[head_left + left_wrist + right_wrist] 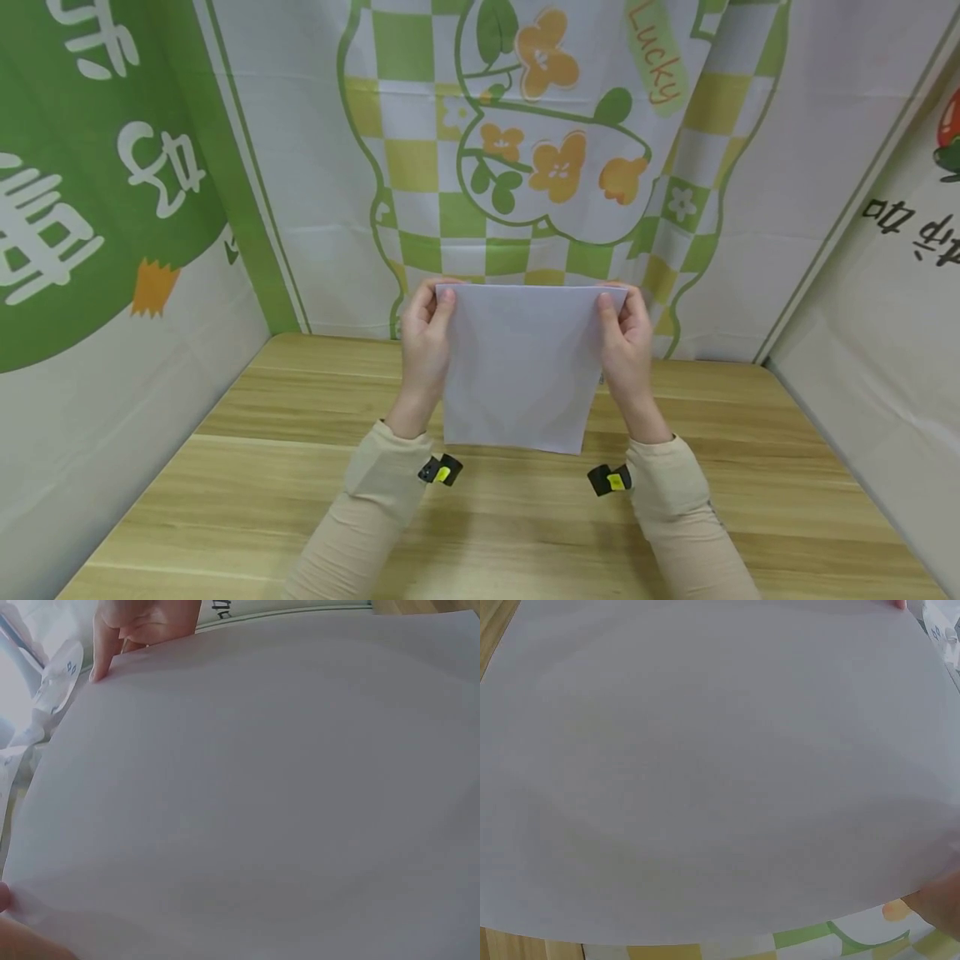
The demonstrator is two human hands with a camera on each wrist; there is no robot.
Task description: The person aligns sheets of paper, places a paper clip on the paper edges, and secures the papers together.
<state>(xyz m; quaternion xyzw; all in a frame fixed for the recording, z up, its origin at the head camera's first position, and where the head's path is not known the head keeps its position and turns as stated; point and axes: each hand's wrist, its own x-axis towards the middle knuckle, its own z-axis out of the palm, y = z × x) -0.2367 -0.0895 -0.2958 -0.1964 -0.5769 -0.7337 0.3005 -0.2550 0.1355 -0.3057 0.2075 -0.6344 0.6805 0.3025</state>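
Note:
A plain white sheet of paper (521,367) hangs upright between both hands above the table, its lower edge toward me. The left hand (427,342) pinches its upper left corner, thumb on the near face and fingers behind. At the upper right corner the right hand (627,342) grips it the same way. In the left wrist view the sheet (255,787) fills most of the picture, with the right hand (150,624) at its far edge. The right wrist view is also mostly paper (705,765); only part of the right hand (939,906) shows at the edge.
Beneath the hands lies a wood-grain table (300,483). Behind it hangs a checked, flowered curtain (420,167). A green and white cloth (172,225) stands on the left, a white printed one (862,333) on the right. Each wrist wears a black camera mount (442,471).

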